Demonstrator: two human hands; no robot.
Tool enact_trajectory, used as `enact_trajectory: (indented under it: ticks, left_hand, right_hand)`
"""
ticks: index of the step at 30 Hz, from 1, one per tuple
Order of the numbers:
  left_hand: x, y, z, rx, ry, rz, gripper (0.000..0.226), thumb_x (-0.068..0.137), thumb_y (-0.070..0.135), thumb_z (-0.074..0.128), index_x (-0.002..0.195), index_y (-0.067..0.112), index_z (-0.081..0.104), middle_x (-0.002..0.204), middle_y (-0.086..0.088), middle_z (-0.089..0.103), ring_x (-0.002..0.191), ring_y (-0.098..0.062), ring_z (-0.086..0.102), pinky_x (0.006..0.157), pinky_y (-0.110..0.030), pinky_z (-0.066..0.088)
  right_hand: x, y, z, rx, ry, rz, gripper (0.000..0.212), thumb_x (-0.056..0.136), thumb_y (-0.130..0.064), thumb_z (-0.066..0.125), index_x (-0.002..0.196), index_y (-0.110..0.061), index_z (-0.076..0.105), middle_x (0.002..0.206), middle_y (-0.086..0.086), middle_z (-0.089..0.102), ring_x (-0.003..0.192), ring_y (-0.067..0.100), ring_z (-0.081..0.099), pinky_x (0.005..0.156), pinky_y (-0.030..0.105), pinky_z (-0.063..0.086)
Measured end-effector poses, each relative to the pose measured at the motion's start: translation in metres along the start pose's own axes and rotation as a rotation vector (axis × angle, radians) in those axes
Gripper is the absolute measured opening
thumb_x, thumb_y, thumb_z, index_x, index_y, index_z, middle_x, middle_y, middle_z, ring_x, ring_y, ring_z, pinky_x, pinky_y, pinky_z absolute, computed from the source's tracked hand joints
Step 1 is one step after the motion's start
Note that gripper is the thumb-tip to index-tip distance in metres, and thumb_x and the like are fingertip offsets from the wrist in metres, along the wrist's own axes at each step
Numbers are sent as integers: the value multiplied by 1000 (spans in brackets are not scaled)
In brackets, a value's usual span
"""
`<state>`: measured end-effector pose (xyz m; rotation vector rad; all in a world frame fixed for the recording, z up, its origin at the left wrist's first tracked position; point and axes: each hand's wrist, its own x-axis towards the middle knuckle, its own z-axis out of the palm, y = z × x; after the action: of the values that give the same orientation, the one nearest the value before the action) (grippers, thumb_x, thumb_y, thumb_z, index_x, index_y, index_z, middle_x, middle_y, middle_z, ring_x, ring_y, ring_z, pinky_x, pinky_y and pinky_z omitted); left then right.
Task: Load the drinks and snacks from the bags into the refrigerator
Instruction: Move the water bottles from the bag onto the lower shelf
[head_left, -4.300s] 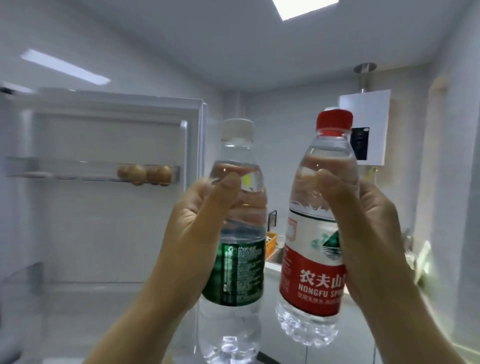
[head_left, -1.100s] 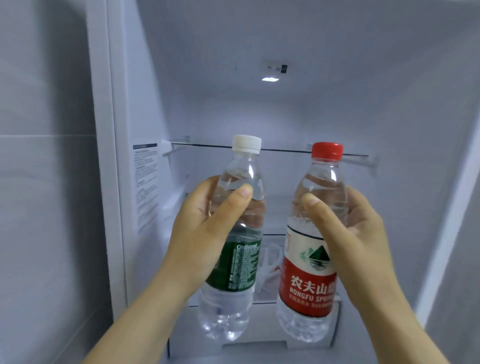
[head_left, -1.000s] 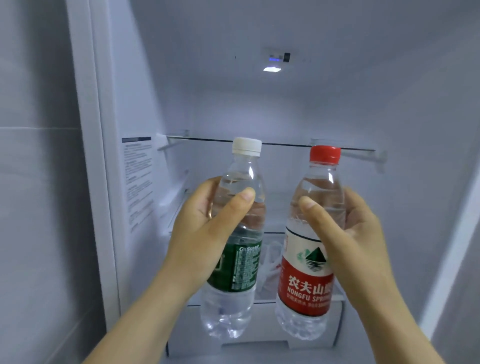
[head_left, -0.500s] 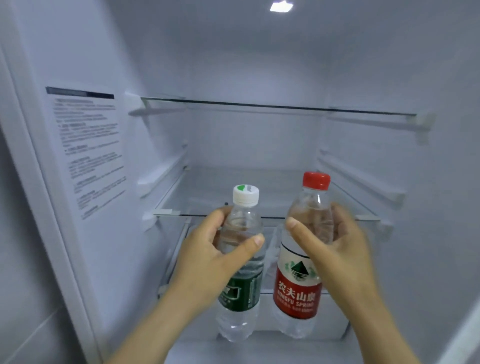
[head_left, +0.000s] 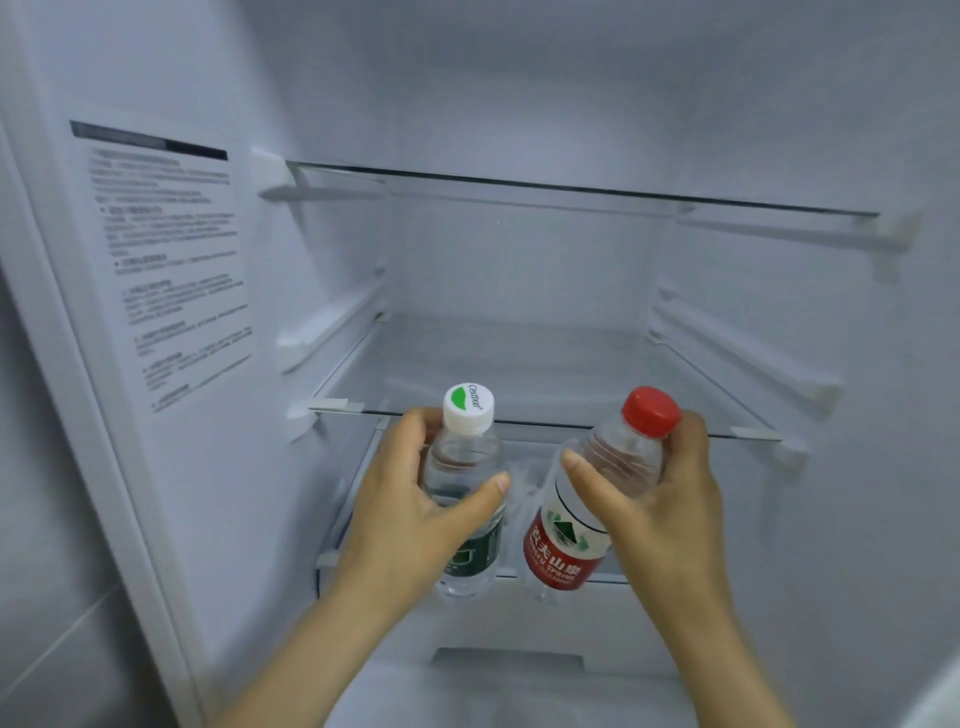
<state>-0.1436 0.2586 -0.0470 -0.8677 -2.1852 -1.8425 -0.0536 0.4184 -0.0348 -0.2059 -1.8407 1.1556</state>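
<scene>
Both bottles, green-labelled (head_left: 465, 499) and red-labelled (head_left: 582, 519), are clear glossy plastic with smooth plastic caps. The shelves (head_left: 571, 192) are glass; the refrigerator walls (head_left: 519, 104) are smooth white plastic.

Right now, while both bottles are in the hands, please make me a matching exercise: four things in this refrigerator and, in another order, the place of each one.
Things
1. white-capped bottle
2. red-capped bottle
3. printed sticker
4. upper glass shelf

Places
a. stuck on the left inner wall
b. gripped by the right hand, tilted
c. above both bottles, running from side to side
d. gripped by the left hand, about upright

Pairs: 1-d, 2-b, 3-a, 4-c
</scene>
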Motion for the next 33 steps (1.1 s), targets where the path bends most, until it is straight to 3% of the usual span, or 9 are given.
enact_trajectory:
  ticks: [8,13,16,23,28,33]
  left_hand:
    - [-2,-9,3,28,79,149,51,67,25,83,102,39,49,101,16,60,93,2,60,70,-7,47]
    - [-4,-25,5,106,97,291,50,66,28,80,103,34,48,101,8,53,94,-5,56,75,-7,43]
    - [-3,-35,4,120,85,282,51,65,27,79,107,24,51,104,11,50,100,-3,53,79,-7,42]
    - [-7,-50,-4,282,22,178,60,66,17,85,107,37,46,107,25,47,102,19,43,78,4,33]
    - [-12,-67,-7,286,78,67,58,68,18,84,111,40,52,112,29,51,103,7,52,87,-7,38]
    - [-12,-71,-11,328,69,13,57,73,21,81,124,28,57,128,18,55,116,-2,52,98,-22,42]
  right_hand:
    - [-8,20,15,-61,97,-94,52,60,-47,79,97,-40,43,92,-13,58,85,2,60,71,7,45]
    - [-19,34,25,-30,83,-128,61,59,-46,84,104,-47,43,103,-25,57,95,0,60,76,8,46]
    - [-24,41,29,-23,49,-133,61,62,-37,83,108,-44,43,109,-34,51,100,-7,56,79,4,43]
    - [-32,56,29,-64,-89,2,45,79,-50,67,116,-48,42,115,-34,50,104,-1,56,79,14,50]
    - [-42,60,32,-157,-167,36,49,79,-50,66,119,-55,38,116,-52,39,114,-14,46,86,7,44]
    - [-45,63,37,-255,-145,28,56,80,-39,72,122,-54,39,116,-49,38,112,-10,46,92,6,38]
